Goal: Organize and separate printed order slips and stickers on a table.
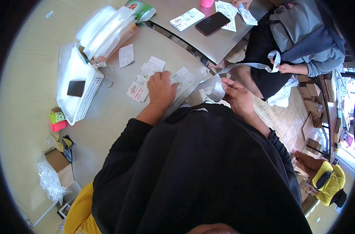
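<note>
My left hand (162, 89) lies palm down on the table, between an overlapping stack of printed paper labels (139, 87) and another printed label sheet (183, 78). Its fingertips touch the labels and its thumb is spread towards the sheet; I see nothing gripped in it. Past the table's edge, my right hand (239, 98) pinches a curling white paper strip (216, 90) between thumb and fingers. One end of that strip reaches back towards the table edge. A handwritten paper slip (126, 55) lies beyond the stack.
A white plastic basket (91, 84) holds a phone (76, 88), beside stacked clear plastic bags (107, 32). On the adjoining metal table (221, 48) are a black phone (212, 23) and label stacks (187, 19). A seated co-worker (303, 38) holds another white strip (253, 65) close by.
</note>
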`<state>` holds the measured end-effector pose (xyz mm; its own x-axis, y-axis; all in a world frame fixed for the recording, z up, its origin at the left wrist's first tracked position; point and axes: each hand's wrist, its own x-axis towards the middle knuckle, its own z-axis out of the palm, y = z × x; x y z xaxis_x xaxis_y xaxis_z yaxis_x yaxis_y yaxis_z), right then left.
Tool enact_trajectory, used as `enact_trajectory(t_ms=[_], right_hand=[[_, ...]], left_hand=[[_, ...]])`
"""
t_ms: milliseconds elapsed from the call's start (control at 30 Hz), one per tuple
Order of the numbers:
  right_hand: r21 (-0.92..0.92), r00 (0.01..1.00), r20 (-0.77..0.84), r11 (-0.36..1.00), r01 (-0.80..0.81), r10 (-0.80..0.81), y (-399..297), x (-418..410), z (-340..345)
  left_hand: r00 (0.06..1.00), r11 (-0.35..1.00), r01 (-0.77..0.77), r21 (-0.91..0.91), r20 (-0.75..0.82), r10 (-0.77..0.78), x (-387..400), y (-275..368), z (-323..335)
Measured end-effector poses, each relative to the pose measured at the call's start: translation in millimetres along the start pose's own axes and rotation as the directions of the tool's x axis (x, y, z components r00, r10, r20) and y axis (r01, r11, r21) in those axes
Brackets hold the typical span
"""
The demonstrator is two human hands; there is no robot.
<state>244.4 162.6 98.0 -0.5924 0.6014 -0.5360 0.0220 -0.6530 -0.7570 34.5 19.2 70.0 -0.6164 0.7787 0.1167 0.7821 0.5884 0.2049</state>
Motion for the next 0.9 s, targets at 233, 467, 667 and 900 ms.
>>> enact_trajectory(t_ms=[233,467,667,900], right_hand=[[0.018,0.993,0.121,1.0,0.013,-0.015,-3,0,10],[-0.014,0.968,0.247,0.999,0.049,-0.044,-3,-3,12],[-0.219,0.977,0.193,0.967,0.131,-0.089,1,0,8],[-0.331,0.995,0.098,0.943,0.041,-0.009,-4,-7,10]], left_hand=[[0.878,0.507,-0.206,-0.837,0.07,0.473,-3,49,-10],[0.899,0.273,0.092,-0.958,0.198,0.391,-7,59,-6],[0.754,0.58,-0.656,-0.484,-0.384,0.532,-2,65,-21],[0.716,0.645,-0.698,-0.312,-0.33,0.615,-10,68,-29]])
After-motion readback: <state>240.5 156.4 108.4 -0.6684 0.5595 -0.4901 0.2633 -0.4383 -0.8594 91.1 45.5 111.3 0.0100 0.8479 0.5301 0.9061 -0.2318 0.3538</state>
